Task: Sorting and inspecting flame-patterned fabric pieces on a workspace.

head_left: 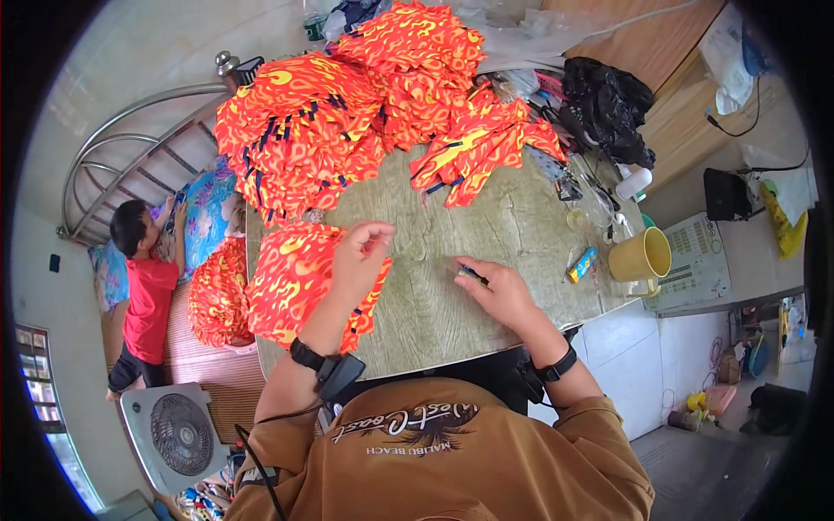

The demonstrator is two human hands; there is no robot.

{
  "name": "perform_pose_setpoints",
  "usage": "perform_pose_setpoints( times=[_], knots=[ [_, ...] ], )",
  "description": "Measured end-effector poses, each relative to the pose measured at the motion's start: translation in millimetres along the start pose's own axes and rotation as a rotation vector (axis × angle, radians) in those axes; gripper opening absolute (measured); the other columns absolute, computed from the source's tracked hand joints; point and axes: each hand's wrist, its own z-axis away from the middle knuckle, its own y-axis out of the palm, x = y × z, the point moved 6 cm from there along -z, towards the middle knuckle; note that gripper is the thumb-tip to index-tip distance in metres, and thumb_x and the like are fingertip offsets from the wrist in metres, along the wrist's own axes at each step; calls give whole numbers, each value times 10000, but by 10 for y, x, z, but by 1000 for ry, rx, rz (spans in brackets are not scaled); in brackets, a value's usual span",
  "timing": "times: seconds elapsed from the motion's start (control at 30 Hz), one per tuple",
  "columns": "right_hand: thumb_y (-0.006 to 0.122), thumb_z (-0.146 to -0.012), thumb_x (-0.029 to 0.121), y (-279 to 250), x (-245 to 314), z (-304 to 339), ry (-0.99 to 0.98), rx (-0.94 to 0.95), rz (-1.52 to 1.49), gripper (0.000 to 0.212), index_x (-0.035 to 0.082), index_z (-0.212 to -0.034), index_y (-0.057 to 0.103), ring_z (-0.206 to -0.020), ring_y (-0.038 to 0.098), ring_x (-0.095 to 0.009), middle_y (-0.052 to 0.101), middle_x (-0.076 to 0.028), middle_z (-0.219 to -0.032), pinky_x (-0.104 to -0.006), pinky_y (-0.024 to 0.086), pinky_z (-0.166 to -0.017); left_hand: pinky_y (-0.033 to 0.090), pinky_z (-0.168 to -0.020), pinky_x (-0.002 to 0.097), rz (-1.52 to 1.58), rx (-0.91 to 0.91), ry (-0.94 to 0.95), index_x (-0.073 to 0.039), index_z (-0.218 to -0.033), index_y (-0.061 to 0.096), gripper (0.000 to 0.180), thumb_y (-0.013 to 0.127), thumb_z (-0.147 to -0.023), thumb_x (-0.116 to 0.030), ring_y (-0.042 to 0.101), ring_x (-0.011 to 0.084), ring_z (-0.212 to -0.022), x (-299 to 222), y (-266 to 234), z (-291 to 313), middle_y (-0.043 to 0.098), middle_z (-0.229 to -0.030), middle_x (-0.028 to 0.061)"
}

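Observation:
My left hand (pixel 360 256) hovers over the near-left stack of flame-print fabric pieces (pixel 291 282), red-orange with yellow. Its fingers are loosely curled, the thumb stands apart from them, and I see nothing between them. Over the bare middle of the wooden table (pixel 417 317), my right hand (pixel 499 291) is closed around a small dark-handled tool (pixel 470 273). A thin tip points from it toward my left hand; its exact kind is too small to make out.
Large heaps of the same fabric (pixel 304 130) with dark strips cover the far side. A black plastic bag (pixel 608 104), a yellow cup (pixel 638 256) and a blue-yellow packet (pixel 582 265) lie rightward. A child (pixel 148 278) stands left, beyond a grey fan (pixel 178 434).

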Motion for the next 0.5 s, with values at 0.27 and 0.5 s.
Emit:
perform_pose_setpoints(
  times=[0.27,0.5],
  knots=[
    [644,-846,351,-329,-36,-685,186,-189,84,370,78,-1095,624,-853,641,-354,669,-173,-955,-422,511,-736,471,-723,251,-231,69,285,-31,-945,643,113,606,-841,-7,582,124,-832,-194,81,59,629,-906,50],
    [663,-825,272,-301,-146,-1379,196,-192,248,346,120,-1134,623,-879,643,-332,671,-152,-961,-409,512,-744,457,-705,225,-8,54,96,-22,-931,635,95,597,-850,7,566,93,-784,-151,25,27,612,-883,35]
  ],
)
